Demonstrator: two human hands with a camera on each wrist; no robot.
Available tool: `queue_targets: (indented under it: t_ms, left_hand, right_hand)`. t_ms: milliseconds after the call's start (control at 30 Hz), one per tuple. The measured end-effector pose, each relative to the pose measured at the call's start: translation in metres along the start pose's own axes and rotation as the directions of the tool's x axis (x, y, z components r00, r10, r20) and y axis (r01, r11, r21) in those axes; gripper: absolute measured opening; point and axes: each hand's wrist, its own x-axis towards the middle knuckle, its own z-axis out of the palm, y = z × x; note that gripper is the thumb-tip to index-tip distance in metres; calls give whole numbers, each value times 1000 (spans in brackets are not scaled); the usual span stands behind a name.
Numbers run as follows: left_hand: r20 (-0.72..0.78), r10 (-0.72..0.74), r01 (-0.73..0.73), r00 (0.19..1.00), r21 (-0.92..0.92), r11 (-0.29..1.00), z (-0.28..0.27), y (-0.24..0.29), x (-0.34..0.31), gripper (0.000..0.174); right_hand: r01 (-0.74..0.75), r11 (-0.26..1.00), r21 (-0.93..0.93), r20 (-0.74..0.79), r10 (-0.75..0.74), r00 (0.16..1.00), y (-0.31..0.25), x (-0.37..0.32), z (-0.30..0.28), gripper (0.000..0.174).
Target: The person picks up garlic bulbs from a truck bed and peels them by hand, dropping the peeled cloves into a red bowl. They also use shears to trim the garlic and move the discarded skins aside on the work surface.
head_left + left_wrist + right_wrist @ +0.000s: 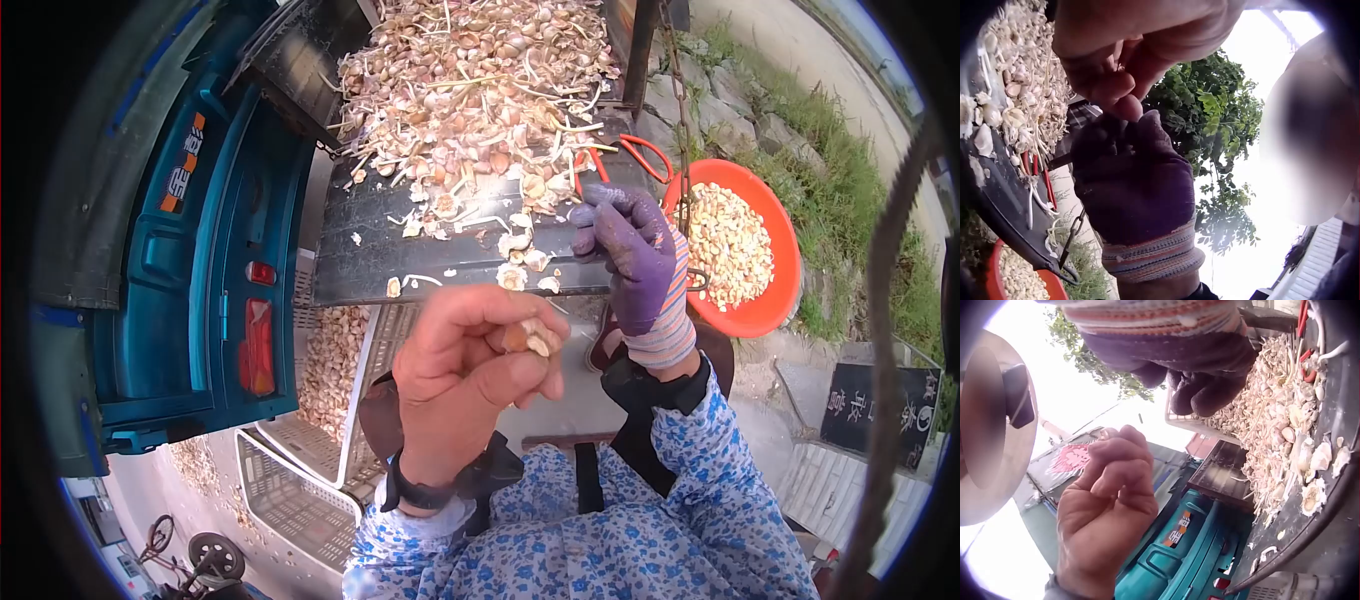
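Note:
My bare left hand (470,370) holds a garlic clove (538,344) at the tips of its curled fingers and thumb, in front of the table edge. In the right wrist view the same hand (1110,500) is seen from its palm side with the fingers bent in. A purple glove with a striped cuff covers my right hand (640,260), raised just to the right of it. Its fingers are curled toward the thumb, and nothing shows between them. Beyond both hands a large heap of garlic (480,100) covers the dark tabletop (350,250), with loose skins and stalks near the edge.
Red-handled scissors (645,158) lie by the heap's right side. An orange-red basin (785,235) of peeled cloves stands at the right, past a hanging chain (683,130). Below left are plastic crates (300,490), one with garlic. A teal vehicle (160,330) stands at the left.

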Motion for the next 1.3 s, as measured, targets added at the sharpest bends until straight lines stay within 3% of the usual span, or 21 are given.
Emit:
queue_targets:
  t_ms: [67, 133, 200, 300, 333, 367, 400, 467, 567, 633, 667, 700, 767, 800, 833, 900, 933, 1000, 1033, 1167, 1300]
  left_hand:
    - [127, 217, -218, 968, -12, 976, 20, 20, -28, 28]
    - [376, 384, -397, 843, -44, 917, 23, 37, -25, 35]
    - [236, 638, -616, 733, -169, 770, 32, 32, -17, 30]
    - [-40, 892, -869, 451, -250, 428, 55, 8, 4, 22]
    - [-63, 861, -848, 504, -221, 481, 53, 13, 2, 22]
    - [-86, 827, -823, 556, -196, 533, 51, 18, 1, 21]
    - [-47, 666, -665, 745, -129, 735, 41, 37, -13, 23]
    - [-21, 476, -477, 879, -62, 877, 29, 46, -16, 22]
    - [42, 460, -462, 887, 56, 885, 14, 43, -14, 22]
    - [152, 368, -397, 917, 306, 865, -15, 46, -30, 28]
    - [192, 310, -364, 931, 423, 830, -30, 46, -40, 32]
    - [223, 247, -330, 943, 534, 778, -42, 45, -50, 35]
    - [74, 178, -193, 981, 351, 916, -47, 22, -36, 32]
    - [-80, 110, -111, 991, -3, 994, -46, 3, -9, 29]
    - [-208, -55, 26, 977, -138, 990, -57, -8, -1, 25]
    - [-319, -181, 103, 930, -246, 964, -74, -38, 11, 17]
    - [-350, -281, 166, 894, -324, 931, -78, -44, 12, 17]
    - [-361, -288, 203, 887, -255, 945, -81, -58, 16, 21]
    - [-365, -292, 222, 884, -221, 950, -77, -62, 19, 23]
    - [-387, -206, 243, 899, 50, 969, -63, -63, 17, 14]
    - [-440, -190, 248, 877, 78, 966, -52, -44, 9, 15]
  right_hand:
    - [34, 993, -113, -67, -42, 997, 7, 15, -10, 27]
    - [44, 977, -209, -110, -68, 992, 18, 34, -13, 23]
    - [35, 937, -348, -116, -80, 990, 35, 55, -13, 24]
    - [285, 566, -773, 133, -295, 946, 56, 82, -12, 28]
    - [239, 382, -893, 176, -192, 965, 58, 90, -10, 35]
    - [327, 276, -904, 271, -224, 936, 63, 94, -5, 35]
    - [344, 159, -926, 311, -199, 929, 70, 99, -1, 35]
    - [362, -9, -932, 361, -90, 928, 79, 109, 8, 35]
    - [371, -138, -918, 348, 163, 923, 82, 116, 19, 36]
    - [376, -220, -900, 304, 301, 904, 69, 120, 30, 36]
    - [414, -204, -887, 378, 193, 905, 77, 119, 23, 35]
    - [335, 56, -940, 340, 172, 925, 79, 119, 17, 33]
    - [127, 549, -826, 253, 160, 954, 79, 120, 8, 30]
    - [44, 768, -639, 246, 150, 957, 82, 118, 1, 26]
    - [-82, 857, -508, 211, 216, 953, 70, 106, 6, 27]
    - [-321, 928, -190, 178, 354, 918, 40, 70, 22, 29]
    - [-305, 941, -149, 181, 330, 927, 41, 56, 27, 29]
    - [-345, 927, -147, 189, 369, 910, 35, 33, 31, 27]
    - [-329, 944, -31, 108, 331, 938, 40, 20, 38, 24]
    - [-256, 966, -34, 103, 258, 961, 38, -4, 44, 20]
    - [-117, 980, -163, 141, 141, 980, 31, -26, 39, 22]
